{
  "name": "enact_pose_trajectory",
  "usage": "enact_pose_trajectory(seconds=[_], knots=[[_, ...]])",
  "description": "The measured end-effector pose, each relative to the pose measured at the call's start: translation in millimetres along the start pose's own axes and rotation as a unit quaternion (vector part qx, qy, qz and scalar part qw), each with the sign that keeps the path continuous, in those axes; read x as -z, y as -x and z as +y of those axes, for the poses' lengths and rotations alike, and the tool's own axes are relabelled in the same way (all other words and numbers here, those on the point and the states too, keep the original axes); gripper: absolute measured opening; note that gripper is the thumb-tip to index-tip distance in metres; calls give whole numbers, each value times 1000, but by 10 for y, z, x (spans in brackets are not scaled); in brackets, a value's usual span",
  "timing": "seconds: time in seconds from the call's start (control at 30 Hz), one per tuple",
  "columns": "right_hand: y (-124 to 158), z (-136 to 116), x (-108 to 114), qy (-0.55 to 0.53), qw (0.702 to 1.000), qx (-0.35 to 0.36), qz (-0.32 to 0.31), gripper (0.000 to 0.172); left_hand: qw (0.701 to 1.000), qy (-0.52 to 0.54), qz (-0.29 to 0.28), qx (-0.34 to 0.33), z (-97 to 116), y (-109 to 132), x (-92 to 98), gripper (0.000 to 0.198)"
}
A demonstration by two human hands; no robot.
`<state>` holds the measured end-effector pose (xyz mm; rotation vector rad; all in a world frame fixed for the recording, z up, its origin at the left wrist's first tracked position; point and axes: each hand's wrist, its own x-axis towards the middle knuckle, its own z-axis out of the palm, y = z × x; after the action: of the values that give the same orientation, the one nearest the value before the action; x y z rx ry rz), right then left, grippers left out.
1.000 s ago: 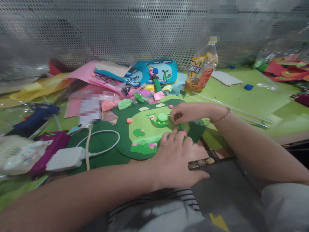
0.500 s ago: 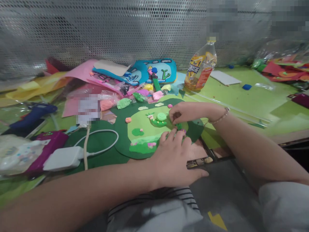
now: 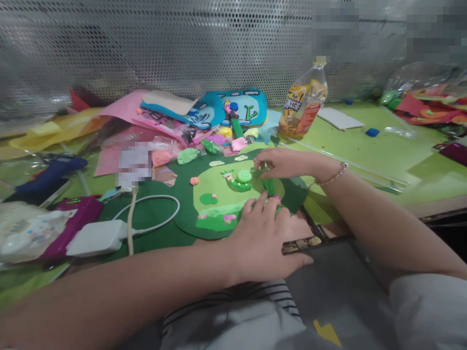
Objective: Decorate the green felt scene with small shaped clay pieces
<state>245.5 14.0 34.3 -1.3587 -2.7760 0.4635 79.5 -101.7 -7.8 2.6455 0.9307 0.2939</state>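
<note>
A dark green foam sheet (image 3: 186,209) with a lighter green panel lies at the table's front edge. On the panel sits a green clay snail (image 3: 243,178) with a spiral shell, beside a small green clay pond-like patch (image 3: 208,198). My left hand (image 3: 260,238) rests across the sheet's lower right, fingers stretched out and thumb off the edge. My right hand (image 3: 280,163) hovers over the panel's right side, its fingers curved and a little apart. Just below its fingertips are upright green clay blades (image 3: 269,185), their lower end partly hidden by my left fingers.
Behind the sheet lie bagged clay lumps (image 3: 188,155) and a blue decorated picture (image 3: 248,104). A plastic drink bottle (image 3: 302,104) stands at the back. At left are a white charger (image 3: 97,238) with cable and a blue glue gun (image 3: 54,172). A white board (image 3: 341,118) lies at right.
My right hand has lifted slightly up from the green clay blades, and its fingertips have parted, so more of the blades shows. My left hand has stayed almost still.
</note>
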Motion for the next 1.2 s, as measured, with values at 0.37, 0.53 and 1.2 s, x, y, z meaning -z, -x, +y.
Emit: enact_pose_trajectory(seconds=[0.37,0.53,1.2], knots=[[16,148,-165,4,999,29,29,78,1000,-8,-4,-3,3,2,-3,58],[28,100,-150,17,1000,5,11,79,1000,-10,-3,-3,5,4,-6,58],[29,85,-161,28,999,-4,-17,79,1000,-3,-6,-1,12,-4,9,60]])
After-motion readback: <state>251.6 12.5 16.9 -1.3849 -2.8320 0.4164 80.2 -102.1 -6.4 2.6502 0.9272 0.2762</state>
